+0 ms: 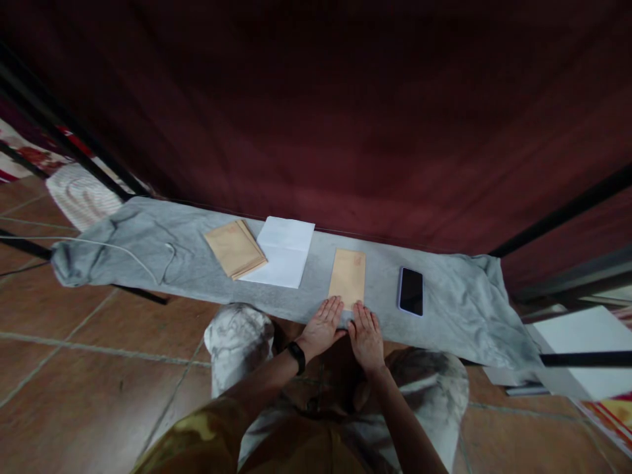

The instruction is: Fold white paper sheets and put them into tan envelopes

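Note:
A tan paper envelope (348, 273) lies flat on the grey cloth-covered bench (378, 283), its short side toward me. My left hand (322, 326), with a dark band on the wrist, rests its outstretched fingers on the envelope's near left corner. Flat fingers of my right hand (366, 336) lie on the near right corner. Neither hand grips anything. To the left are white paper sheets (286, 253) with a fold line across them. A stack of tan envelopes (234, 249) partly covers their left side.
A phone (411, 291) with a dark screen lies right of the envelope. A white cable (123, 250) crosses the bench's left end. Behind the bench hangs a dark red cloth (345, 131). Black metal bars (567, 210) stand at both ends. White boards (587, 342) lean at the lower right.

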Available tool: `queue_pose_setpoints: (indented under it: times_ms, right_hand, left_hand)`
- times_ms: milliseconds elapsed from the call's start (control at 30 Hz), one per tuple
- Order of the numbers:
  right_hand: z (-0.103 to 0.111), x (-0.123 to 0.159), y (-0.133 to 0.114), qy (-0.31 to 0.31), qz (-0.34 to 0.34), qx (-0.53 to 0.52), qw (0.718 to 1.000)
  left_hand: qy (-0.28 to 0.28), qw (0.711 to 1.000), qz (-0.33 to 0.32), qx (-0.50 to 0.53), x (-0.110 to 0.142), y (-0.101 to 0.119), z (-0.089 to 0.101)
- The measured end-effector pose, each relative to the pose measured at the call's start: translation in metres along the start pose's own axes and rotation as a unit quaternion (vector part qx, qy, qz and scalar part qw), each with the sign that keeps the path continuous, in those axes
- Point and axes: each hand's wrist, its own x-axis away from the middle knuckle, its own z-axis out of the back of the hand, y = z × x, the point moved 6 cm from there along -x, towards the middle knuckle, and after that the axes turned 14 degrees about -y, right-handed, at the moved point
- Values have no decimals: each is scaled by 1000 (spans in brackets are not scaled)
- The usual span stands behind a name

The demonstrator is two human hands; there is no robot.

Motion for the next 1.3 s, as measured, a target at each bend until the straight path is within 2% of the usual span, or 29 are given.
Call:
queue_pose_setpoints:
  times_ms: [267,567,700,800,900,1300]
  right_hand:
    - [-2,4,5,3,-19,-3,1000]
    - [-2,2,3,34,-16,22,999]
    - [-1,2,1,39,-15,29,999]
    - [0,2,0,45,-14,24,999]
    - [1,2,0,50,-18,17,998]
    - [5,-1,-1,55,-39,-8,998]
  left_hand:
    - [-5,1000,22,-4,9,-7,4]
    - [37,997,64,-14,4,-8,9]
    - [44,998,54,-3,-13,3,13]
    - [32,999,27,17,-33,14,11]
    - [15,999,26,32,-54,17,8]
    - [-31,999,19,30,-125,-9,10]
